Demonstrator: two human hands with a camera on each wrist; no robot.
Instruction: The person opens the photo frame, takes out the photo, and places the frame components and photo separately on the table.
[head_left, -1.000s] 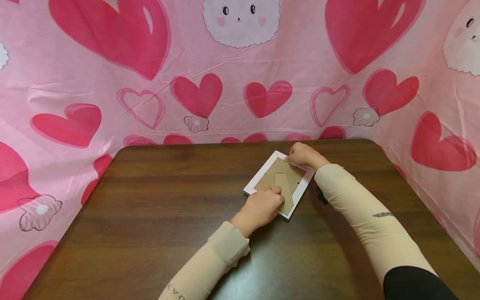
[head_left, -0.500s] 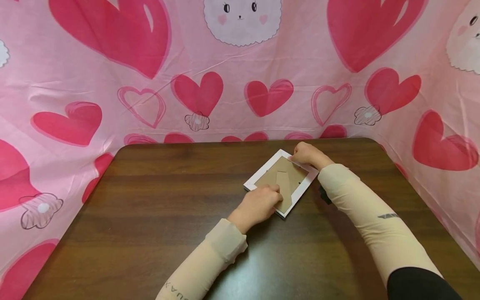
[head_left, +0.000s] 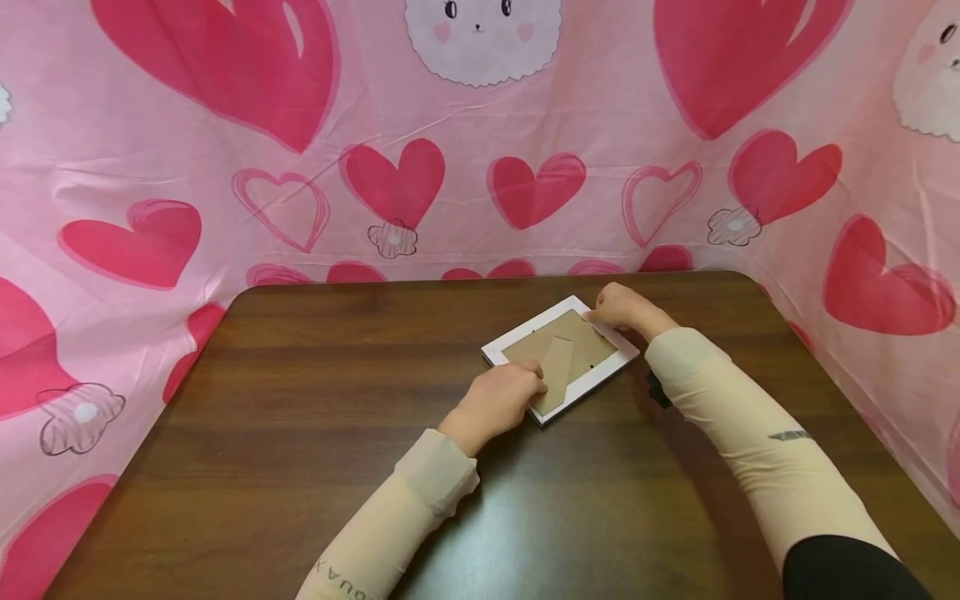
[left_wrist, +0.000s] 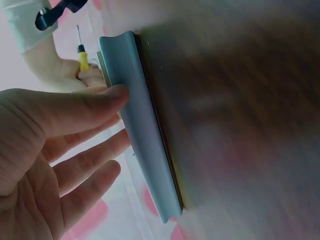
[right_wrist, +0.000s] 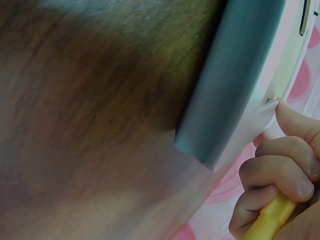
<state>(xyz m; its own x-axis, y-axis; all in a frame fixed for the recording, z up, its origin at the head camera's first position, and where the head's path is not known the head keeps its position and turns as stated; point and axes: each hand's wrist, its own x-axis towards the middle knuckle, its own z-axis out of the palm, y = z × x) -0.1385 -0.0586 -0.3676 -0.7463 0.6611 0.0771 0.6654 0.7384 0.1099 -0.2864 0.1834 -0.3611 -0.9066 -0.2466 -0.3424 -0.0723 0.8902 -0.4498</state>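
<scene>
A white picture frame [head_left: 592, 384] lies face down on the brown table, its cardboard back and easel stand [head_left: 558, 368] facing up. My left hand [head_left: 495, 397] pinches its near left side; in the left wrist view the thumb [left_wrist: 112, 96] presses the frame's outer edge [left_wrist: 145, 135] while the other fingers reach over the back. At the far right side, my right hand [head_left: 628, 310] touches the border with its thumb near the cardboard's edge. Curled in that hand's fingers is a screwdriver [left_wrist: 83, 59] with a yellow handle [right_wrist: 270, 220]; the head view hides it.
The wood-grain table [head_left: 300, 433] has rounded far corners. Behind and on both sides hangs a pink cloth [head_left: 465, 125] printed with hearts. A small black device [head_left: 657, 389] sits under the right wrist.
The picture frame has turned clockwise on the table. My left hand has moved left with its near corner, and my right hand has shifted slightly right along with its side.
</scene>
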